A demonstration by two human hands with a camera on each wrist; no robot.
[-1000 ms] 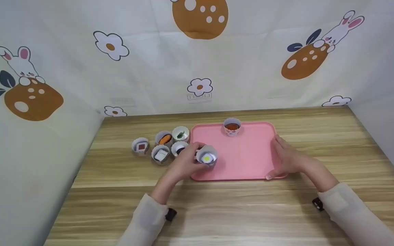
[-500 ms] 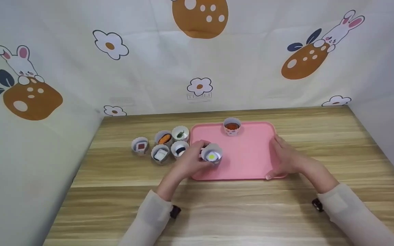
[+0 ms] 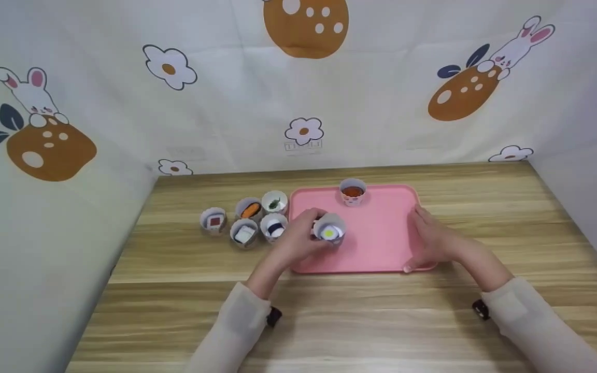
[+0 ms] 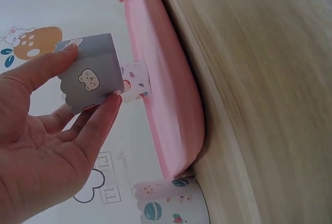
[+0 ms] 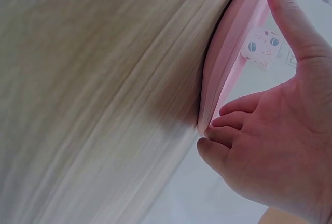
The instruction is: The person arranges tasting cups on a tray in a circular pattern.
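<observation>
While my left hand (image 3: 298,238) is clamping a grey cup (image 4: 98,73) between thumb and fingers, the cup is hovering roughly upright over the left part of a pink tray (image 3: 376,243). Its wall is showing pale bear faces, its rim is running in scallops, and a white piece (image 3: 329,234) with a yellow-green spot is sitting inside. My right hand (image 3: 436,241) is touching the tray's right end, thumb and fingers spread apart. Near the tray's far edge a white patterned cup (image 3: 353,201) is holding something reddish orange. Left of the tray, a cup with an orange piece (image 3: 247,202), a cup with a green sprig (image 3: 277,196), a cup with a white block (image 3: 243,222) and a cup with a dark-banded piece (image 3: 273,218) are clustering, while a cup with a red square (image 3: 214,212) is standing apart. They are all resting on a wood-grained table (image 3: 371,321), and a pale wall covering (image 3: 226,103) printed with rabbits, fruits and flowers is rising behind. Compared with a second ago, I am carrying the grey cup farther right, the cup with a dark-banded piece is showing more clearly, and my right hand is staying put
</observation>
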